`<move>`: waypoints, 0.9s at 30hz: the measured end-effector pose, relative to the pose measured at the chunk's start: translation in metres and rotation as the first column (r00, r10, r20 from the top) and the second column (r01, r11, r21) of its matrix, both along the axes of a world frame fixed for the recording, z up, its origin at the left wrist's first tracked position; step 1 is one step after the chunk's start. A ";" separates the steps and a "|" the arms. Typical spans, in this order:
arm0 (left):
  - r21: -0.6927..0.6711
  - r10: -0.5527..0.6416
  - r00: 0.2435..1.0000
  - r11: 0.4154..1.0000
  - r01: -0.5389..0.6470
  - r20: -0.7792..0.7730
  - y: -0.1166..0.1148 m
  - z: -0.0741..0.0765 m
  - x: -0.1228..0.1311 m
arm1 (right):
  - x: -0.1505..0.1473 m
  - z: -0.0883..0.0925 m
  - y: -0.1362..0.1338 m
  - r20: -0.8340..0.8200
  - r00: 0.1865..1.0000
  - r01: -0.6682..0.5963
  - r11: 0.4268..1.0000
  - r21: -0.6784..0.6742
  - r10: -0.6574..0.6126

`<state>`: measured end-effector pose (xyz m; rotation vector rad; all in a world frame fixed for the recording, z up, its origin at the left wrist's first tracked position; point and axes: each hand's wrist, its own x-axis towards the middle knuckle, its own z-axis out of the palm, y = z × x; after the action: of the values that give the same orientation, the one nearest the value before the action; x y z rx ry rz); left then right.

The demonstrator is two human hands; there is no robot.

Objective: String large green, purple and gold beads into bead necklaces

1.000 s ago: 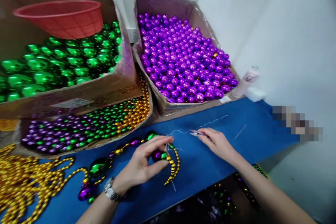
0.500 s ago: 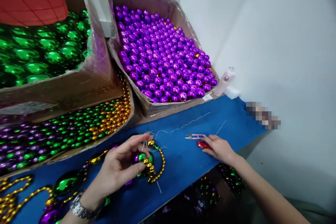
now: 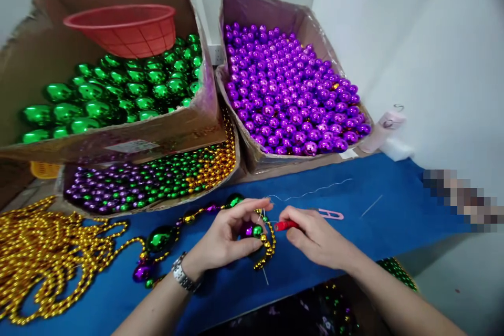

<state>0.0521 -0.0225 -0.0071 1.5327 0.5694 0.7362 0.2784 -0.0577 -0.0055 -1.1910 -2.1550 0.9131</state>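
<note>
My left hand (image 3: 230,233) pinches a bead strand (image 3: 258,231) of purple, green and gold beads over the blue table cover (image 3: 315,252), holding thin white thread ends up between thumb and fingers. My right hand (image 3: 315,236) is closed on a small red lighter (image 3: 284,226), its tip right next to the thread ends. The strand trails left across the cover to large green (image 3: 160,239) and purple beads. Pink thread snips (image 3: 331,214) lie on the cover just behind my right hand.
A cardboard box of purple balls (image 3: 291,94) stands at the back right. Another box of green balls (image 3: 118,89) with a red basket (image 3: 122,29) is at the back left. A tray of mixed bead strands (image 3: 157,181) sits in front of it. Gold strands (image 3: 43,252) pile at the left.
My right hand let go of the snips, picked up the red lighter from the cover and brought it left to the thread ends in my left hand.
</note>
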 end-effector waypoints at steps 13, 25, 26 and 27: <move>0.005 0.035 0.999 0.999 -0.035 -0.006 -0.003 -0.005 -0.003 | -0.024 -0.002 0.006 0.126 0.988 0.060 0.977 0.207 -0.087; 0.018 0.055 0.997 0.998 -0.054 -0.053 -0.005 -0.003 -0.004 | -0.021 0.000 0.011 0.233 0.969 -0.002 0.934 0.358 -0.087; 0.019 0.053 0.997 0.998 -0.052 -0.061 -0.005 -0.002 -0.004 | -0.021 0.000 0.010 0.253 0.962 -0.004 0.925 0.381 -0.100; 0.018 0.050 0.996 0.999 -0.049 -0.070 -0.005 -0.001 -0.004 | -0.020 0.000 0.010 0.269 0.957 -0.005 0.915 0.404 -0.113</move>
<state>0.0482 -0.0278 -0.0083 1.5697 0.6575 0.7280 0.2586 -0.0481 -0.0058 -1.2182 -2.3686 0.2546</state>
